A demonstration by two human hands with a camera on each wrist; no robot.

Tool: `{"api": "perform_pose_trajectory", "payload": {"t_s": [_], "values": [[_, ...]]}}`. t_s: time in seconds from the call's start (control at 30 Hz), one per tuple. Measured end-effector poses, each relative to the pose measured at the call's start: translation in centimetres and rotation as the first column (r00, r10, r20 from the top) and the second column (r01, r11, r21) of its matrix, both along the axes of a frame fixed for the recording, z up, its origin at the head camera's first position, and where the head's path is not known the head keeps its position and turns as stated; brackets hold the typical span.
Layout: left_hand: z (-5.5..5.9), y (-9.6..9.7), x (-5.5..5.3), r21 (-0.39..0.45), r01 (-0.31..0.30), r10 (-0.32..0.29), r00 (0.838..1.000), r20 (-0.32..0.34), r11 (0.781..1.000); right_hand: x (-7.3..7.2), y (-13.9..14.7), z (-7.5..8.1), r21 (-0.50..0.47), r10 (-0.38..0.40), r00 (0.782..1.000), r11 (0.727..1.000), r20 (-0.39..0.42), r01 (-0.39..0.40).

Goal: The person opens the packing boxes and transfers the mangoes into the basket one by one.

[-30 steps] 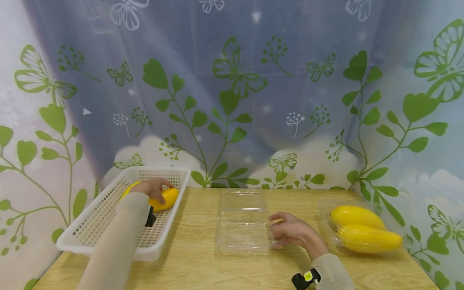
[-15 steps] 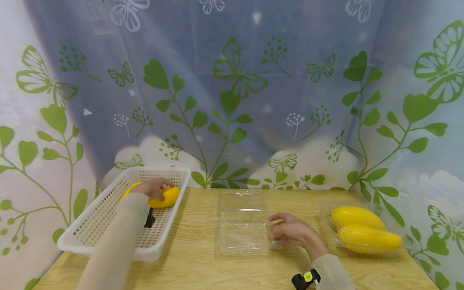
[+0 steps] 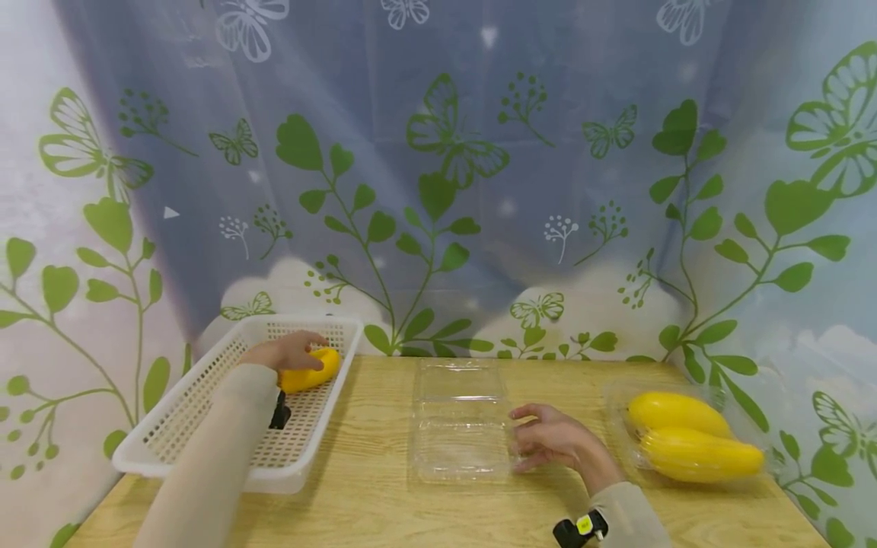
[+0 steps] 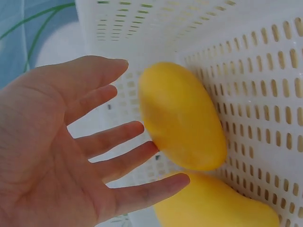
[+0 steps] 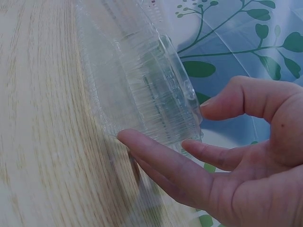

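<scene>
My left hand (image 3: 282, 354) is inside the white perforated basket (image 3: 130, 449), its fingers spread beside a smooth yellow mango (image 4: 182, 116). In the left wrist view the fingertips come right up to that mango, and none curl round it. A second yellow mango (image 4: 213, 203) lies against it by the basket wall, partly cut off by the frame. At the middle of the table stands a clear plastic clamshell box (image 3: 459, 449), lid folded back. My right hand (image 3: 548, 439) rests at its right side, thumb and fingers loosely bent around a corner without pinching it.
On the right, another clear plastic box (image 3: 633, 457) holds two yellow mangoes (image 3: 702, 453). A patterned curtain (image 3: 521, 190) hangs behind the wooden table (image 3: 384, 517). Small black devices are strapped at both wrists.
My left hand has come off the mango it was gripping and its fingers have straightened. The yellow piece seen left of that hand no longer shows. My right hand stays put.
</scene>
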State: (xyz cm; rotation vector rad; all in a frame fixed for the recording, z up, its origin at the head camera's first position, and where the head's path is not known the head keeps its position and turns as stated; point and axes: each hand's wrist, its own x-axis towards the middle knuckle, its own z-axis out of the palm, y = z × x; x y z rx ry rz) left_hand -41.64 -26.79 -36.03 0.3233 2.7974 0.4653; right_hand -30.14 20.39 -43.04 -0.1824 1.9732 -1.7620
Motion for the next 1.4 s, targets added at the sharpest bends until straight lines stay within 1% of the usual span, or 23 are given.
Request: {"api": "perform_pose_trajectory", "payload": {"t_s": [0.1,0.23,0.33,0.43,0.53,0.8,1.03,1.13,1.3,1.4], "values": [[0.5,0.3,0.4,0.039,-0.023,0.022,1.000,0.016,0.999,0.0,0.1,-0.1,-0.001,0.006,1.000,1.000,-0.002,-0.006],[1.0,0.6,0.6,0.075,-0.012,0.012,1.000,0.006,0.997,0.1,0.1,-0.1,-0.004,0.014,1.000,1.000,-0.004,-0.014],[1.5,0.9,0.6,0.049,0.035,-0.032,0.998,-0.046,0.998,0.1,0.0,0.0,-0.005,0.020,1.000,1.000,-0.001,-0.020],[2.1,1.2,0.7,0.028,0.069,-0.066,0.993,-0.096,0.997,0.2,0.0,0.0,-0.007,0.021,1.000,1.000,-0.001,-0.021],[2.8,1.7,1.0,0.037,0.094,-0.089,0.987,-0.132,0.995,0.2,-0.1,-0.2,-0.011,0.013,1.000,1.000,-0.004,-0.013],[4.4,3.4,2.2,0.107,0.159,-0.137,0.973,-0.186,0.981,0.0,-0.4,-0.7,-0.011,-0.005,1.000,1.000,-0.023,0.004],[5.6,5.9,4.0,0.139,0.244,-0.209,0.951,-0.228,0.960,-0.3,-0.6,-0.9,-0.016,0.001,1.000,1.000,-0.031,-0.001],[5.3,7.0,4.6,0.148,0.276,-0.236,0.941,-0.241,0.950,-0.3,-0.7,-0.9,-0.021,-0.004,0.999,1.000,-0.035,0.003],[4.1,8.7,5.3,0.151,0.304,-0.270,0.940,-0.211,0.941,-0.2,-0.8,-0.8,-0.042,-0.019,0.999,0.999,-0.041,0.017],[3.5,9.6,5.8,0.169,0.308,-0.276,0.942,-0.189,0.936,-0.2,-0.9,-0.7,-0.046,-0.024,0.998,0.999,-0.051,0.022]]}}
